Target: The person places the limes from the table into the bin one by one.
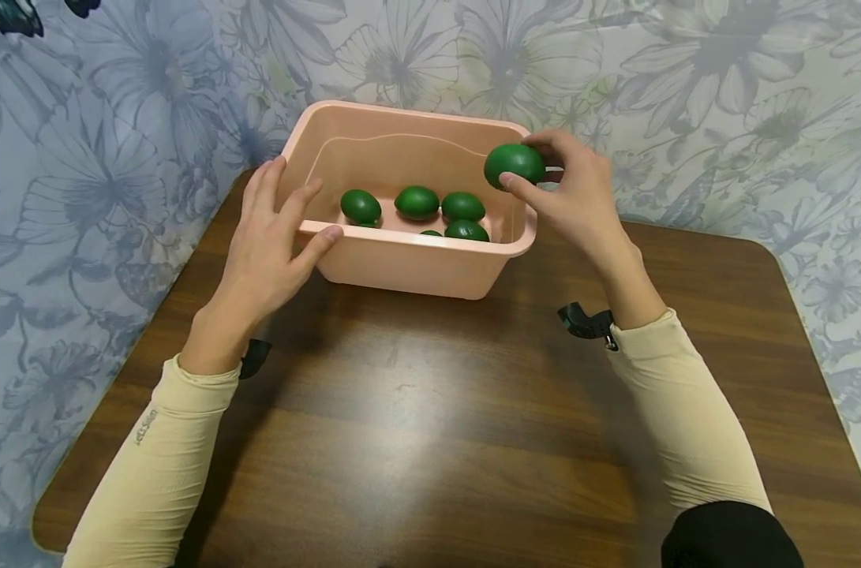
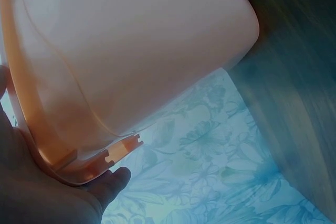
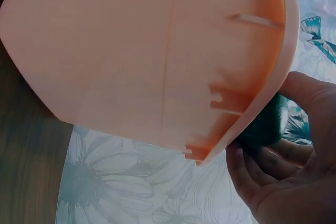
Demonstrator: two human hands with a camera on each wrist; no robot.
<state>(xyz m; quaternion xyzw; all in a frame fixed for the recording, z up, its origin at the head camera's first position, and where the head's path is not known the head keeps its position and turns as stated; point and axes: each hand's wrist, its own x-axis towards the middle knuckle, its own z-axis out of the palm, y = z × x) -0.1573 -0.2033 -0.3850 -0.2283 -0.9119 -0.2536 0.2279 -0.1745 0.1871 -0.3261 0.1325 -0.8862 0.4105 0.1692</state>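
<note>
A pale pink plastic bin [image 1: 409, 264] stands on the wooden table. In it lie several glossy dark green avocado-like fruits, among them one [image 1: 361, 207] by itself on the left and another [image 1: 462, 207] in a cluster to the right. My left hand [image 1: 267, 241] rests at the bin's front left corner, fingers spread and thumb on the front rim. Over the bin's right end my right hand [image 1: 572, 185] holds another green avocado-like fruit [image 1: 514, 166] between thumb and fingers. In the right wrist view, the rim partly hides that fruit [image 3: 265, 124].
The brown wooden table [image 1: 402, 442] reaches toward me in front of the bin. Flower-patterned wall covering [image 1: 416, 55] lies behind the bin and around the table's sides. Black straps [image 1: 588, 322] are worn at both wrists.
</note>
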